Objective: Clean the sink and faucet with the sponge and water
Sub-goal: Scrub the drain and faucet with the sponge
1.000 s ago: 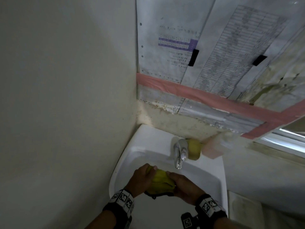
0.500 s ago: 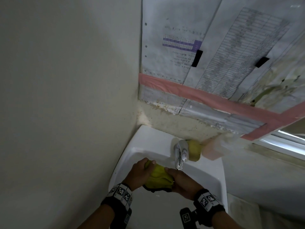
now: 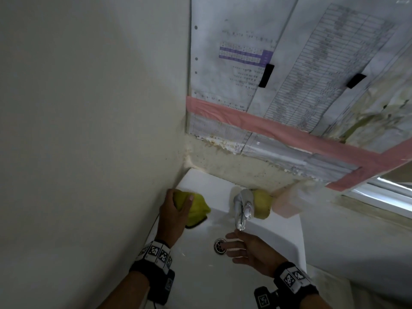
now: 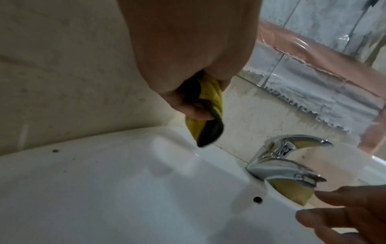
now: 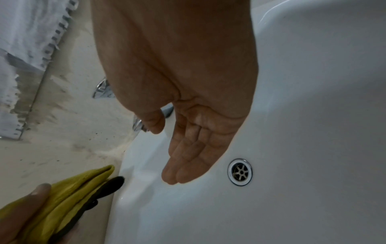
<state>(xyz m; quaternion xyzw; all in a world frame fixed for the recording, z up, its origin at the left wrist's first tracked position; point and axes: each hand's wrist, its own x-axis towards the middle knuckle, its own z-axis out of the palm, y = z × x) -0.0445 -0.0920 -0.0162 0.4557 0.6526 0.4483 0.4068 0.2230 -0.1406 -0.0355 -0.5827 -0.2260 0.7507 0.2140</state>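
Right hand (image 3: 252, 249) released sponge (image 3: 196, 209); left hand (image 3: 175, 214) lifted it.

Printed sheets (image 3: 289, 70) stuck up on the back wall, held by two black tape bits (image 3: 266, 75) and a long pink tape strip (image 3: 278, 130) along the bottom. Grubby stained wall (image 3: 234, 166) underneath. Yellow-green lump (image 3: 262, 202) beside a blurry pinkish thing (image 3: 287, 205). Window frame (image 3: 383, 195) off right.

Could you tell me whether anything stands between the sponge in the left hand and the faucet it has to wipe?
Nothing visible does. The left hand grips the sponge at the sink's left rim, and only bare white basin lies between it and the faucet. The right hand is open lower down, over the drain.
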